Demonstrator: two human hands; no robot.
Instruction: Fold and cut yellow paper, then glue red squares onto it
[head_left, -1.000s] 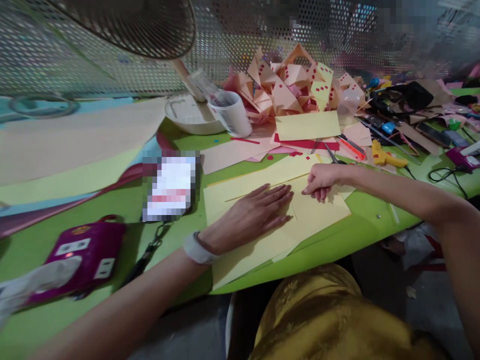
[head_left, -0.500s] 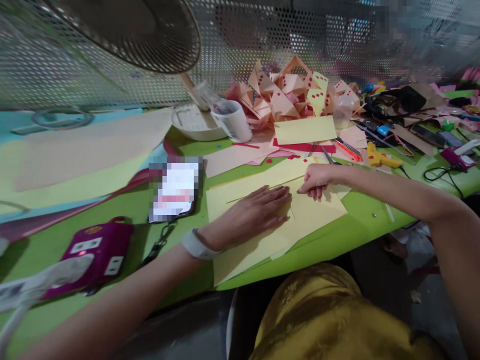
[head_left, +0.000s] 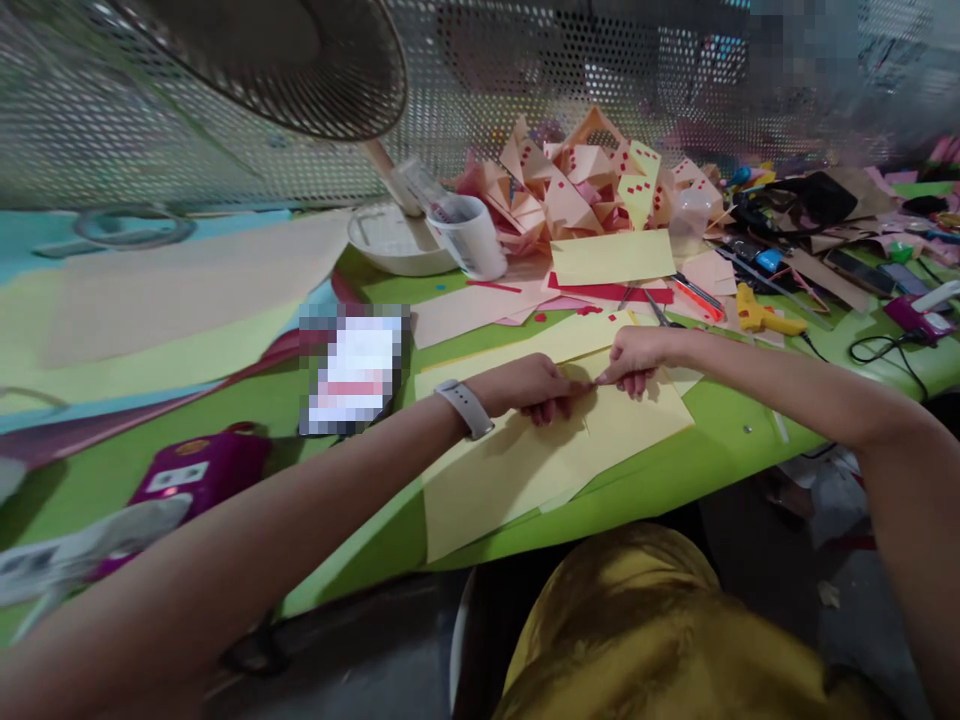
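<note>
Pale yellow paper sheets (head_left: 487,500) lie layered on the green table, with a folded or cut edge running across the upper one. My left hand (head_left: 544,388) rests on the sheets, fingers curled and the index finger stretched toward the right fingertips. My right hand (head_left: 636,360) is closed at the same edge, its thumb and index finger pinched down on the paper. The fingertips of both hands nearly meet there. Scissors (head_left: 658,312) lie partly hidden just beyond my right wrist.
A phone (head_left: 356,370) and a purple power socket (head_left: 202,470) lie to the left. Behind stand a fan (head_left: 300,60), a white cup (head_left: 474,245) and heaped peach paper pieces (head_left: 566,205). A yellow glue gun (head_left: 761,312) and cutter (head_left: 697,298) lie right.
My left hand was lying flat with fingers spread on the paper. It has curled its fingers and come close to my right fingertips. The right hand has stayed in place.
</note>
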